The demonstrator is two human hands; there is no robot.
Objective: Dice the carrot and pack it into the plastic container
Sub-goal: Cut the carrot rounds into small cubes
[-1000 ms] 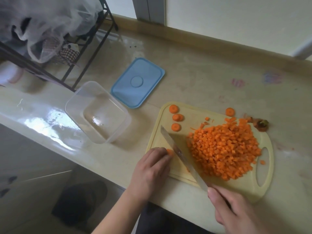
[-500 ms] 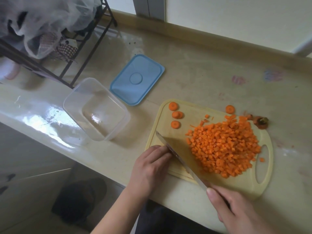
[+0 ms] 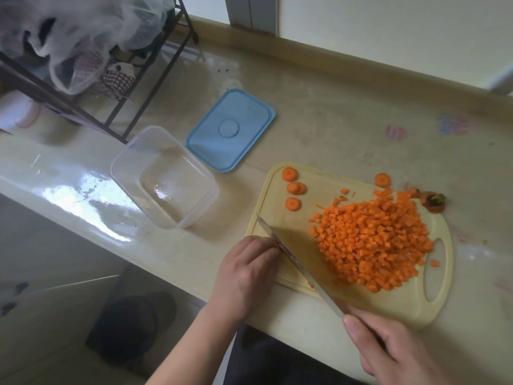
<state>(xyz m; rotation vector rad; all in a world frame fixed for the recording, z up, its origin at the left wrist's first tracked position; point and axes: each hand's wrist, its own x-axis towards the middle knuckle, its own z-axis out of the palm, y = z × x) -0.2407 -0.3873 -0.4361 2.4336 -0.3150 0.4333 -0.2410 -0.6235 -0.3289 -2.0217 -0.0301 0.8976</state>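
A pile of diced carrot [image 3: 372, 243] covers the right half of the pale yellow cutting board [image 3: 280, 218]. Three carrot rounds [image 3: 293, 203] lie at the board's far left, another round [image 3: 382, 180] at its far edge. My right hand [image 3: 388, 348] grips the handle of a knife [image 3: 294, 259], whose blade runs across the board's near left part. My left hand [image 3: 247, 276] curls over a small carrot piece right beside the blade; the piece is almost hidden. The clear plastic container [image 3: 163, 176] stands empty left of the board.
A blue lid [image 3: 230, 130] lies behind the container. The carrot top [image 3: 434, 202] sits off the board's far right corner. A black wire rack [image 3: 91, 79] with a white mesh bag stands at the far left. The counter's near edge runs just below the board.
The knife blade has shifted slightly left and lower beside my left fingers. The left hand's carrot piece is now more hidden under the fingers.
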